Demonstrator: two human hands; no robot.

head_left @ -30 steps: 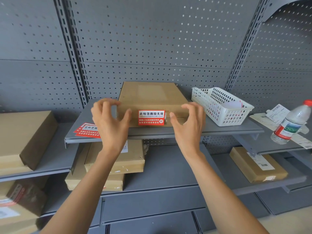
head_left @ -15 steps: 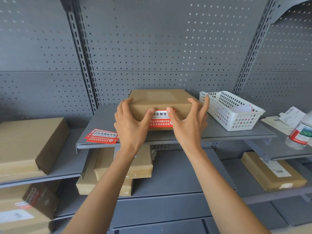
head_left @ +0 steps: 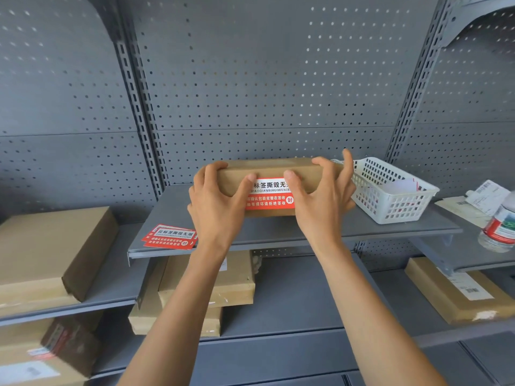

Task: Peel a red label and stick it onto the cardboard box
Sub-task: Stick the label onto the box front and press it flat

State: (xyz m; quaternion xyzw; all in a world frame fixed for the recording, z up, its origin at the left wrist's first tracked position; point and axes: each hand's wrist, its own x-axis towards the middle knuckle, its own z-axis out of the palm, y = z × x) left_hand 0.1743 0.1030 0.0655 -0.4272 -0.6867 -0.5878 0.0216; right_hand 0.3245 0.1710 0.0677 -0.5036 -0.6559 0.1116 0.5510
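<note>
A flat brown cardboard box (head_left: 267,169) is held at the middle grey shelf (head_left: 278,229), its near edge facing me. A red and white label (head_left: 269,195) is stuck on that front face. My left hand (head_left: 217,203) grips the box's left end, thumb on the front, fingers over the top. My right hand (head_left: 323,199) grips the right end the same way, its thumb covering part of the label. A small stack of spare red labels (head_left: 170,236) lies on the shelf's left front corner.
A white plastic basket (head_left: 390,190) stands right of the box. A water bottle (head_left: 501,227) and paper slips sit on the right shelf. More cardboard boxes (head_left: 50,246) fill the left and lower shelves. Grey pegboard backs everything.
Both hands closed in from beside the box and took hold of its two ends. The box now looks tipped, front face toward me, and the view has shifted up.
</note>
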